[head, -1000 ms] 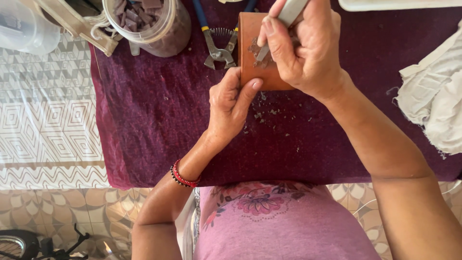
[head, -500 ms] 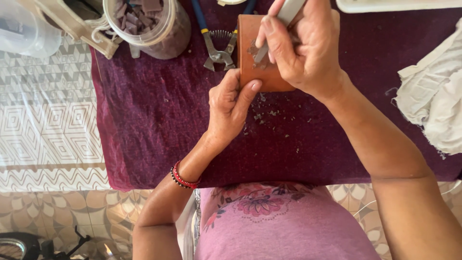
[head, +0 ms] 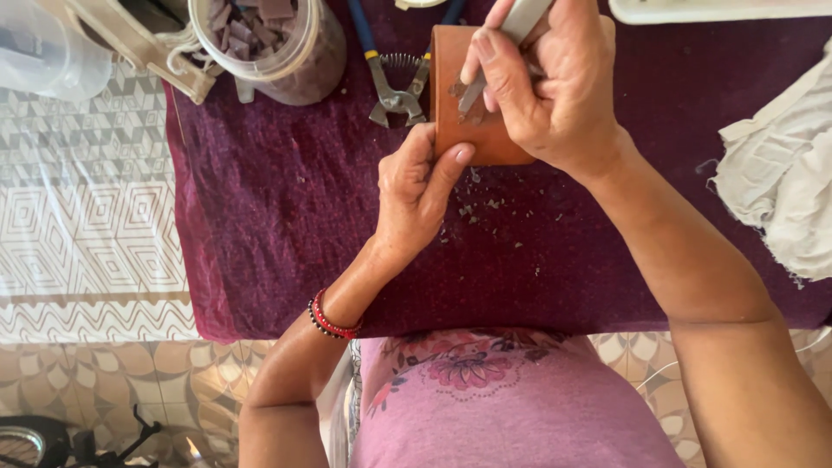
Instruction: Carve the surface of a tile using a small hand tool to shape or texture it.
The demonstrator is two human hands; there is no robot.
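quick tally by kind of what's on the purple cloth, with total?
Brown block, steadied by left hand: 1
Grey tool in right hand: 1
Blue-handled pliers: 1
Clear jar of chips: 1
White cloth: 1
Total: 5

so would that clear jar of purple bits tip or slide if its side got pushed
The jar looks wide for its height, so it probably resists tipping. It seems well filled with chips, so likely heavy for its size. It stands on the purple cloth, which would probably drag or bunch rather than let it slide.
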